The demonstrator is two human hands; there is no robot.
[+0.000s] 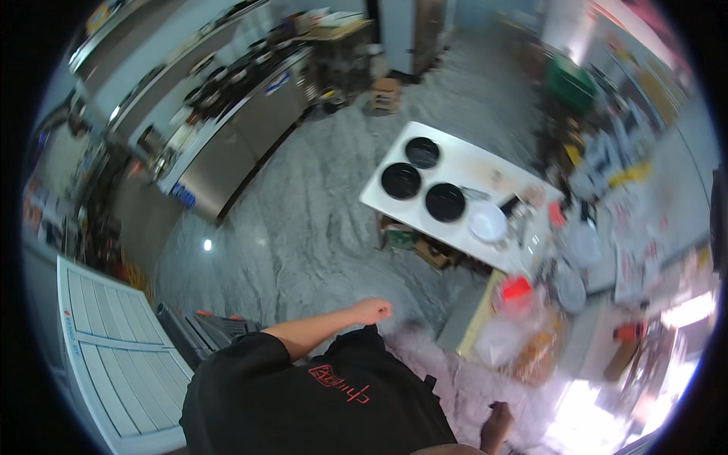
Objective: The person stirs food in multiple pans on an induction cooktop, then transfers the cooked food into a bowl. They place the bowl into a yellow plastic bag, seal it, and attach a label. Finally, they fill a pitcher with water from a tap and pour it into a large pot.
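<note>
My left hand (372,310) is in front of the black shirt, its fingers curled, with nothing visible in it, over the grey marbled floor (296,227). Low on the right, my right hand (498,420) hangs beside the body, small and in shadow; whether it holds anything cannot be told. Ahead stands a white table (466,165) with several round black pans or bowls (445,202) and a white bowl (488,220). Neither hand touches the table.
Steel counters (227,165) with cookware and shelves line the left side. A white louvred door (119,352) is at lower left. A cardboard box (386,95) stands on the floor. Plastic bags (512,335) lie at right, and a green crate (570,84) is farther back.
</note>
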